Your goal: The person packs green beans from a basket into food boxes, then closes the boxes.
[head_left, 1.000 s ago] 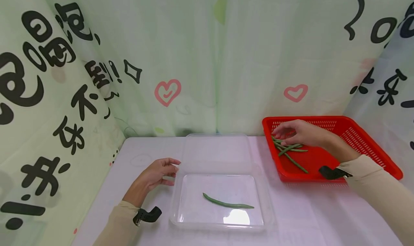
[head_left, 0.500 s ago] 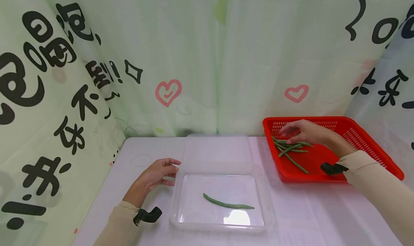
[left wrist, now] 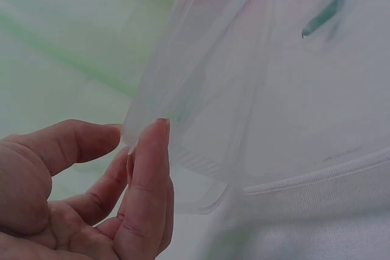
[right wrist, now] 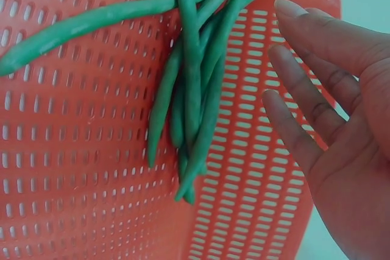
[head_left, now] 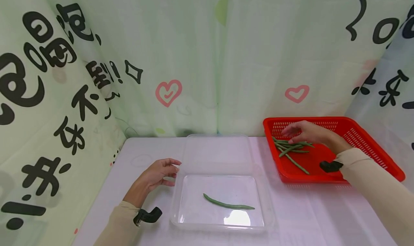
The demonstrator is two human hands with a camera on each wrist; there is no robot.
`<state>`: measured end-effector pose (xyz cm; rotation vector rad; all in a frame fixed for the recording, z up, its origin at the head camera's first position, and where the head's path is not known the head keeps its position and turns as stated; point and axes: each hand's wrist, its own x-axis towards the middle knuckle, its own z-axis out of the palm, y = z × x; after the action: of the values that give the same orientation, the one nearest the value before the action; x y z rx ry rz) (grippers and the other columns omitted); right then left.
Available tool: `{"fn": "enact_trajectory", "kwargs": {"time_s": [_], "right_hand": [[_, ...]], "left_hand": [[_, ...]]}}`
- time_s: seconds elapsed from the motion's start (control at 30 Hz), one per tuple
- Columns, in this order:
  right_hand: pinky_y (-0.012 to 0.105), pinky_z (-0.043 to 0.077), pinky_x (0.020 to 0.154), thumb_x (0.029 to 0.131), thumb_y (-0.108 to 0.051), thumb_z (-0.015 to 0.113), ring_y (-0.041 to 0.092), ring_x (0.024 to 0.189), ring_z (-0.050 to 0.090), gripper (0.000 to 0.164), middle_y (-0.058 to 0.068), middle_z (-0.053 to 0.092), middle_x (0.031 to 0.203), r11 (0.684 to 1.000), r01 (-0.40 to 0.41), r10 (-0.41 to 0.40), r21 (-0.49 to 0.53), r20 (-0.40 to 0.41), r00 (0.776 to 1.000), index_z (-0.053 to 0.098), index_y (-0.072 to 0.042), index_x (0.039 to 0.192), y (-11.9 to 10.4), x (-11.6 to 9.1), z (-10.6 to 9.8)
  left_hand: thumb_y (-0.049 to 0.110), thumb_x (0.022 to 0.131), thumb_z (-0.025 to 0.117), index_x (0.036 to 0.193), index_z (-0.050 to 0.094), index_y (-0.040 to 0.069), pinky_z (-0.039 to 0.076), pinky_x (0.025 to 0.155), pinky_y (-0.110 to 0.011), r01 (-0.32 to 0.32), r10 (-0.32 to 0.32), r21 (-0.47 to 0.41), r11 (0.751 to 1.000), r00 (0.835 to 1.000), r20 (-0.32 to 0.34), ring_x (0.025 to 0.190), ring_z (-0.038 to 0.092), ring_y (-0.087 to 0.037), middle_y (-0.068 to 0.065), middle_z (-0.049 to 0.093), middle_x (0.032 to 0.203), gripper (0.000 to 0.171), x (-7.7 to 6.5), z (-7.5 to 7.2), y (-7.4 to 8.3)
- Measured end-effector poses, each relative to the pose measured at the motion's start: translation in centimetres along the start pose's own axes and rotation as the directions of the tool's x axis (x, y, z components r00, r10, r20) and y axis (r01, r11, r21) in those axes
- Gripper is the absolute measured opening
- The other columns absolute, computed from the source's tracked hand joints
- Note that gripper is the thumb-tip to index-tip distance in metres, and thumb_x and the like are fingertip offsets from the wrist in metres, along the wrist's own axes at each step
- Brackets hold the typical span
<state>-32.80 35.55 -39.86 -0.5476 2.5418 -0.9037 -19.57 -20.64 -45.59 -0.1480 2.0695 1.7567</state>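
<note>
Beans (right wrist: 190, 59) in red basket (head_left: 317, 154), one bean (head_left: 226, 204) in clear box (head_left: 200, 213); left hand (head_left: 158, 173), right hand (head_left: 304, 131) spread.

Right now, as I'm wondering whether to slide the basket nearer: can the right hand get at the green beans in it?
Likely yes: the right hand is over the red basket, holding nothing and close to the green beans, with nothing showing between them.

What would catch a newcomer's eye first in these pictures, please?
Probably the bright red perforated plastic basket at the head view's right, with slender green beans piled in its left part and the right hand close to them. Next, perhaps, the single curved green bean lying in the clear plastic box at the lower middle.
</note>
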Motion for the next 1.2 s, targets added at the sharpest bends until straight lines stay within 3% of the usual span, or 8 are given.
{"fn": "enact_trajectory", "kwargs": {"time_s": [0.3,0.57,0.83,1.2], "right_hand": [[0.041,0.06,0.088,0.091,-0.01,0.075,0.031,0.111,0.063,0.05,0.025,0.062,0.13,1.0,-0.017,0.017,0.025,0.021,1.0,0.059,0.002,0.136,1.1,0.6,-0.1],[0.039,0.059,0.089,0.092,-0.01,0.074,0.035,0.115,0.062,0.051,0.026,0.061,0.133,0.999,-0.021,0.019,0.043,0.038,0.999,0.057,0.003,0.138,2.3,1.0,-0.3],[0.042,0.059,0.09,0.092,-0.011,0.074,0.036,0.118,0.06,0.051,0.026,0.06,0.135,0.998,-0.034,0.032,0.053,0.049,0.998,0.057,0.001,0.139,3.8,1.3,-0.3],[0.044,0.058,0.092,0.092,-0.013,0.074,0.038,0.119,0.06,0.054,0.025,0.061,0.135,0.997,-0.047,0.042,0.063,0.074,0.996,0.056,0.003,0.14,4.1,1.1,0.2]], "left_hand": [[0.012,0.097,0.064,0.132,0.058,-0.002,0.061,0.072,-0.035,-0.003,0.003,0.004,1.0,1.0,0.008,0.091,0.06,-0.023,-0.012,0.061,0.108,0.037,-0.2,0.0,0.0],[0.013,0.097,0.065,0.131,0.059,-0.002,0.061,0.071,-0.035,-0.014,0.014,0.005,1.0,1.0,0.012,0.09,0.06,-0.022,-0.015,0.061,0.11,0.037,-0.3,0.0,0.1],[0.012,0.098,0.064,0.131,0.059,-0.001,0.061,0.07,-0.035,-0.011,0.011,0.003,1.0,1.0,0.006,0.088,0.06,-0.021,-0.009,0.061,0.104,0.036,-0.1,0.0,0.1],[0.012,0.097,0.066,0.131,0.06,0.0,0.061,0.07,-0.035,-0.002,0.002,0.0,1.0,1.0,-0.005,0.087,0.06,-0.021,-0.008,0.061,0.101,0.036,0.1,-0.1,0.0]]}}
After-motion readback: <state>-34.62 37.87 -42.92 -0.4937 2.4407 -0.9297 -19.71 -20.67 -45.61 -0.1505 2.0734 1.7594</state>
